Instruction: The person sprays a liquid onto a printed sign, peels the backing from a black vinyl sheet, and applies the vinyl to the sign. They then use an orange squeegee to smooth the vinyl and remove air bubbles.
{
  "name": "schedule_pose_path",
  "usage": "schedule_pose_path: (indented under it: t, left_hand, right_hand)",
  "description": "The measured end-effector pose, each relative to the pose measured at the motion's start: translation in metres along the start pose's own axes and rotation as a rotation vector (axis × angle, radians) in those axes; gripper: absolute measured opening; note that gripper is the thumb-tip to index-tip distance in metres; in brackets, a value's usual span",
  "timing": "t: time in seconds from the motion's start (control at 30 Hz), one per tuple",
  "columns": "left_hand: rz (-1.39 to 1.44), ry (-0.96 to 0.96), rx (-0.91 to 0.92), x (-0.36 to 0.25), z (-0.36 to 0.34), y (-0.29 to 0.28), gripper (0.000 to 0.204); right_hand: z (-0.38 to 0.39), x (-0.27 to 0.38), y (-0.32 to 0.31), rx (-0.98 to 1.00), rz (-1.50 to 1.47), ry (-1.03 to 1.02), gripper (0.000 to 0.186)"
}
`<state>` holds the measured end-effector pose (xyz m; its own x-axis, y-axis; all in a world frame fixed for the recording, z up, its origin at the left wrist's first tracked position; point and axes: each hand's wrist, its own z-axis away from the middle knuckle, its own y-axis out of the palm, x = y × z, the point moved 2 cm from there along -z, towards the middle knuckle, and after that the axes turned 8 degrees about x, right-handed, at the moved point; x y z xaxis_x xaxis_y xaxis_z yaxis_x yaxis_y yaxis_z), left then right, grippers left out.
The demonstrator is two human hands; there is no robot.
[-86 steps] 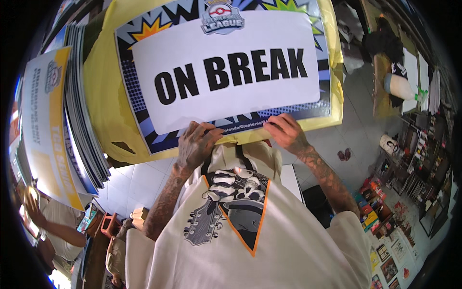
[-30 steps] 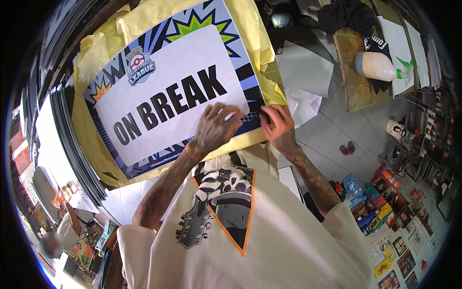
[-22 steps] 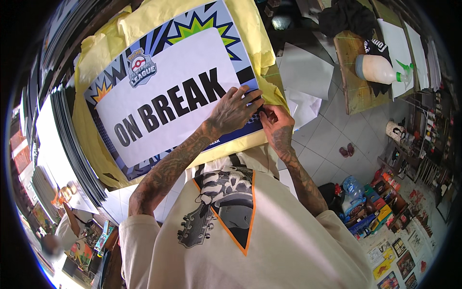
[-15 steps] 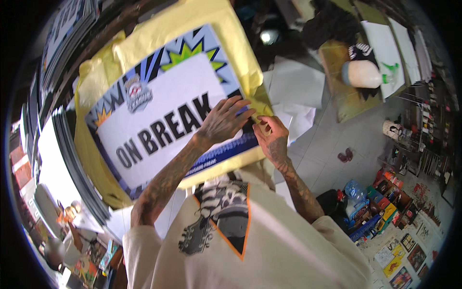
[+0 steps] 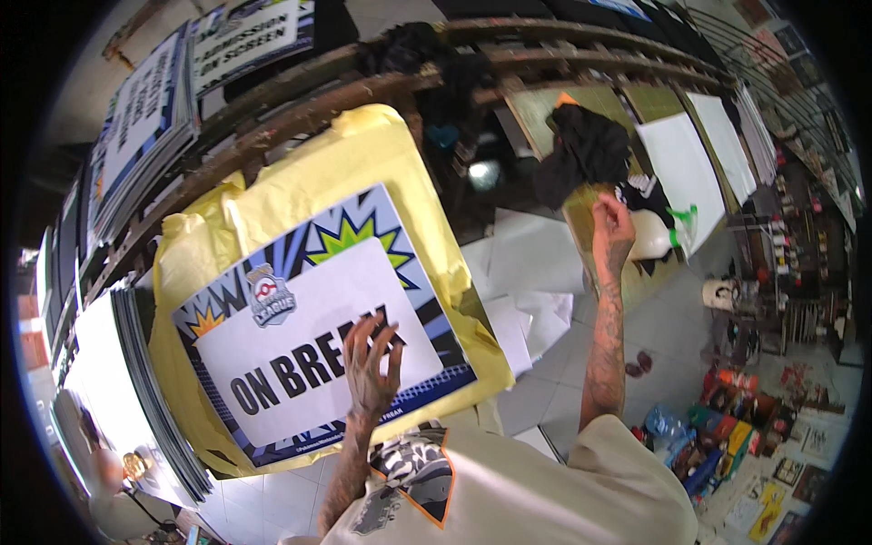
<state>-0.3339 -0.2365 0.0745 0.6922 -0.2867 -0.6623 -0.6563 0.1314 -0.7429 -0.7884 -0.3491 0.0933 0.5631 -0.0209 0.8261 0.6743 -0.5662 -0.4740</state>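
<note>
One sign (image 5: 313, 318) on yellow paper (image 5: 341, 154), likely padding; my left hand (image 5: 371, 380) over it, fingers loosely spread; right hand (image 5: 615, 232) pinched, hold unclear.

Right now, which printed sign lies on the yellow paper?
The sign with the left hand over it; the stacked signs at upper left lie off the yellow paper.

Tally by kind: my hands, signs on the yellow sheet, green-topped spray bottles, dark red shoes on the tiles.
Left hand and right hand: 2
Sign on yellow sheet: 1
Green-topped spray bottle: 1
Dark red shoes: 2
Total: 6
</note>
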Motion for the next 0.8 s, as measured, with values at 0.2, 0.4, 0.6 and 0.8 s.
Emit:
schedule_pose_path:
  t: [0.2, 0.4, 0.6, 0.8]
  left_hand:
    - [-0.059, -0.255, -0.059, 0.002, 0.056, -0.024, 0.036]
    - [-0.231, -0.408, -0.116, 0.018, 0.076, -0.062, 0.036]
    - [-0.356, -0.704, -0.239, 0.009, 0.124, -0.082, 0.035]
    - [-0.32, -0.868, -0.289, 0.012, 0.166, -0.063, 0.031]
  right_hand:
    - [-0.069, -0.045, 0.072, 0.102, 0.262, -0.158, 0.055]
    - [-0.192, -0.101, 0.09, 0.515, 0.913, 0.055, 0.066]
    - [-0.268, -0.136, 0.072, 0.261, 1.497, 0.272, 0.068]
    - [-0.348, -0.179, 0.058, 0.746, 0.988, -0.008, 0.08]
